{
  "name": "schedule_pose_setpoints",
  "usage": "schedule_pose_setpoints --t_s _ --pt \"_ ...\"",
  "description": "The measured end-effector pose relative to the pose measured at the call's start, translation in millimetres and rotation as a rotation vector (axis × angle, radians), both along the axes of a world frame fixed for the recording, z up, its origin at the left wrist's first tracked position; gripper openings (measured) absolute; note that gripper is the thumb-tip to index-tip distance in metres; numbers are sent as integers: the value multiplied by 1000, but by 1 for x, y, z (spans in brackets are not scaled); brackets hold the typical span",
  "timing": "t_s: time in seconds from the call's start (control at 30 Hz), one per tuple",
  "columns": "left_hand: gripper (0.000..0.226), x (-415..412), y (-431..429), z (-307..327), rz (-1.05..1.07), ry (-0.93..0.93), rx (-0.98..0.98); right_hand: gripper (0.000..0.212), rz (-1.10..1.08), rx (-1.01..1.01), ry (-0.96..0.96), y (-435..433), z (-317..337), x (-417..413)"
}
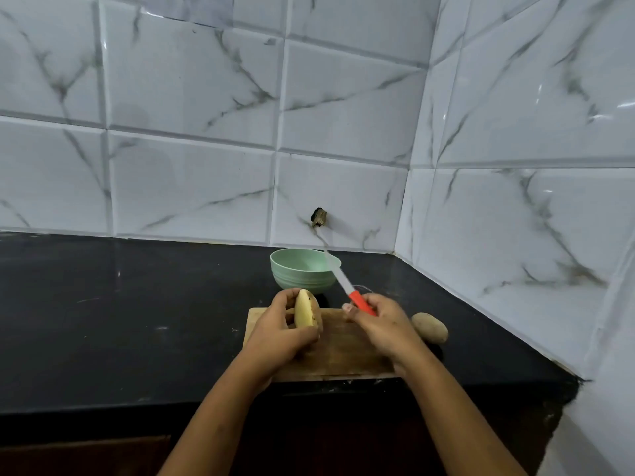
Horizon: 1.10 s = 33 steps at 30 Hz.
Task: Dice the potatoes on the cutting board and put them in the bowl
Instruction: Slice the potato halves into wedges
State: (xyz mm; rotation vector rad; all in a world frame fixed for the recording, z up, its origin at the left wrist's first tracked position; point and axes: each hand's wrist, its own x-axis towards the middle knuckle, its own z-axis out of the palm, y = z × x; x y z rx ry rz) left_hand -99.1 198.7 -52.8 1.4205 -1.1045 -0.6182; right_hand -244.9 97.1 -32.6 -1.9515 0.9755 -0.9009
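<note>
While our left hand (pixel 278 333) curled round a cut potato half (pixel 307 312) above the cutting board's (pixel 343 352) far left corner, our right hand (pixel 385 326) gripped the red-handled knife (pixel 362 304), blade tilted up. The green bowl (pixel 302 271) showed only its smooth inside behind the board's far edge, and a whole potato (pixel 430 328) lay beside its right edge.

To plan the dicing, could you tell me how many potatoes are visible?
2: cut potato in the left hand over the cutting board; whole potato on the counter beside it. More may be hidden.
</note>
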Motion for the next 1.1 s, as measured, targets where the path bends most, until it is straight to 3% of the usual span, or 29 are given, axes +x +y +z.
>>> schedule_pose_setpoints --t_s 0.2,0.3,0.4,0.53,0.6,0.77,0.9,1.1 --pt "71 3 6 -1 -179 185 -88 18 214 415 -226 24 -1 17" --pt "71 1 7 -1 -216 169 -106 24 233 484 -281 27 2 14" --pt "79 -1 4 -2 -195 63 -101 33 137 375 -265 33 8 8" --pt "77 -3 -2 -8 -33 -178 -52 38 -73 -92 14 31 4 5" --pt "82 -6 -5 -10 37 -330 11 33 -91 -222 81 34 0 7" --pt "77 -16 -8 -9 173 -575 90 22 -54 -165 15 33 -6 4" --pt "69 -15 -8 -9 196 -546 108 21 -70 -142 58 26 -6 -9" --pt "49 -15 -6 -7 195 -510 69 29 -84 -287 307 35 -7 -29"
